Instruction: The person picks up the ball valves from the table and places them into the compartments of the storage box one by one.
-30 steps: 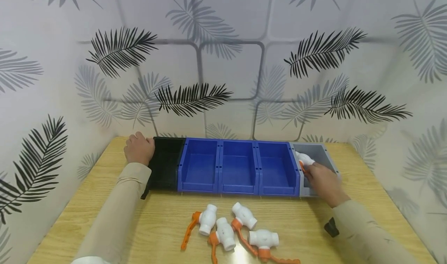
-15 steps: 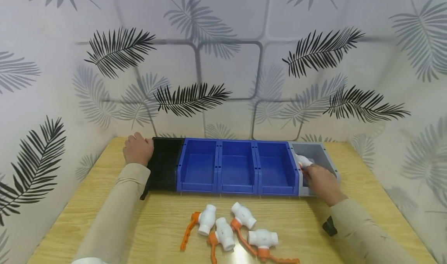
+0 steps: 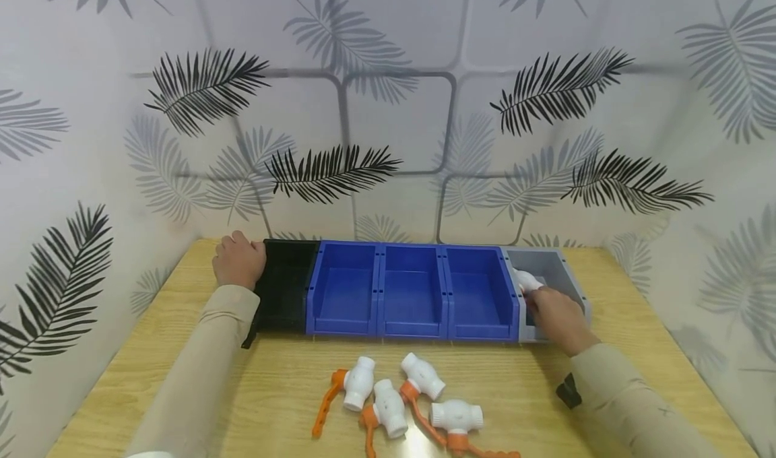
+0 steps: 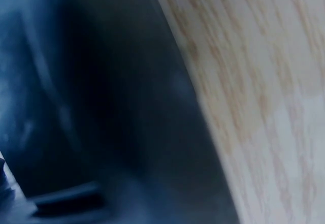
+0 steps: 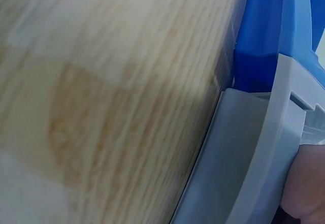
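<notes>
My left hand grips the left rim of the black bin, its fingers curled at the edge. At the other end of the row, my right hand reaches into the grey bin and holds a white ball valve. The valve's handle is mostly hidden by the hand. In the right wrist view, part of the right hand shows just inside the grey bin's wall. The left wrist view shows the black bin's side beside the wooden table.
Three blue bins stand between the black and grey ones. Several white ball valves with orange handles lie on the wooden table in front. A leaf-patterned wall covering rises behind the row.
My right hand has lowered the ball valve deeper into the grey bin, and its orange handle has gone from sight. The left hand stays at the black bin.
</notes>
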The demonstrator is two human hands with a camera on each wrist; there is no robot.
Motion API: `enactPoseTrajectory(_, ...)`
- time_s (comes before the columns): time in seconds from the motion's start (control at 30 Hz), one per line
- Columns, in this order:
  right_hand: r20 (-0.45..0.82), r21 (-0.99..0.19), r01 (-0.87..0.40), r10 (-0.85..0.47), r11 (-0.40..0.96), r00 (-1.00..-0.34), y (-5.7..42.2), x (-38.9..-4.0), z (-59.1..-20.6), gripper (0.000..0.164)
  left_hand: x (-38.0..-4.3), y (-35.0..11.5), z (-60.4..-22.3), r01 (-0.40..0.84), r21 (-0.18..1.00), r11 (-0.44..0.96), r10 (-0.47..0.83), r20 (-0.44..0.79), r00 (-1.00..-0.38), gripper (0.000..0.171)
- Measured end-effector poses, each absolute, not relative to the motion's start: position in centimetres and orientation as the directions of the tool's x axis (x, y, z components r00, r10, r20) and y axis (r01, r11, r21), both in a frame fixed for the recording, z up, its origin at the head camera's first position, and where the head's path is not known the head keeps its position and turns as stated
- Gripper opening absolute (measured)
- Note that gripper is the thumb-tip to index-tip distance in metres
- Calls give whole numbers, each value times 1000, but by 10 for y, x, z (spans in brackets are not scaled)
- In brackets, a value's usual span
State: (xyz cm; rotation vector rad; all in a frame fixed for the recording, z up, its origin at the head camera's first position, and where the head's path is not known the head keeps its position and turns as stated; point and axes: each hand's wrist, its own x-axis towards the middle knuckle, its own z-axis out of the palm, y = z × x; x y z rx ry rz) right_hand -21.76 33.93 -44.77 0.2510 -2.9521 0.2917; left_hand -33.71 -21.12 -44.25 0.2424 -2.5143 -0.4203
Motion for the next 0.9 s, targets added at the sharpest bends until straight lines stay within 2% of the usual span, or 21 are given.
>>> enactPoseTrajectory(0.27,57,-277,-111,-99,955,-993,338,-215,-448,13,-337,-215,-445,-58,350,935,-249,532,-809,28)
enactPoseTrajectory(0.6,112,-309,-115,-84,944,-990,337,-219,-450,11,-335,-215,-438,-65,351,934,-254,525,-812,29)
enactPoseTrajectory(0.9,98,-312,-63,-33,948,-995,344,-220,-457,11,-337,-212,-441,-58,356,933,-260,552,-792,28)
